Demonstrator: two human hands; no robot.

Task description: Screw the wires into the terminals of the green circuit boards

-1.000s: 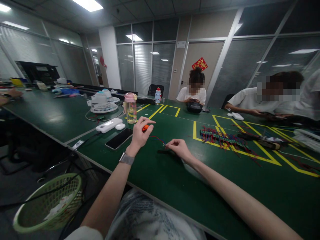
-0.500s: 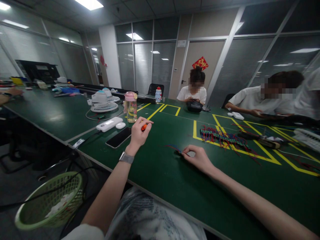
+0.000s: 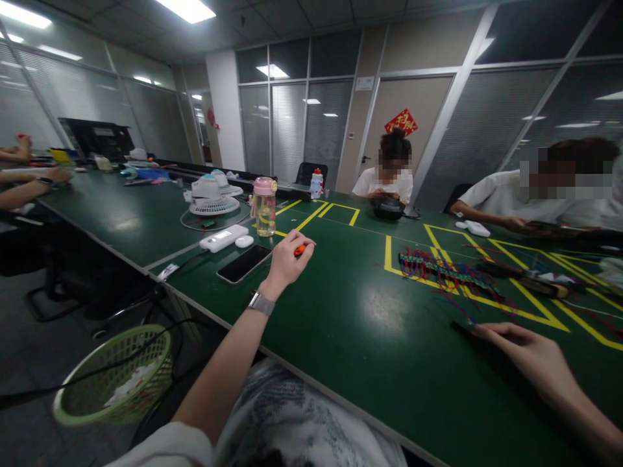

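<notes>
Red-blue wired piece (image 3: 471,323), right hand (image 3: 528,353) pinching: apparent carrying step.
Board row (image 3: 448,272): 11 o'clock; release would require easing pinch. Left hand (image 3: 288,261) clasps orange item (image 3: 300,250).

On your table (image 3: 335,350): one pink-lidded bottle (image 3: 265,211), one black-screened phone (image 3: 244,264), two white fans (image 3: 214,205). Below, to your left: one green perforated basket (image 3: 80,415).

I am noting gold characters on the red diamond sign (image 3: 401,122) on the far door (image 3: 422,95); they and the print on the pink-lidded bottle (image 3: 265,214) are proving too blurred to read.
</notes>
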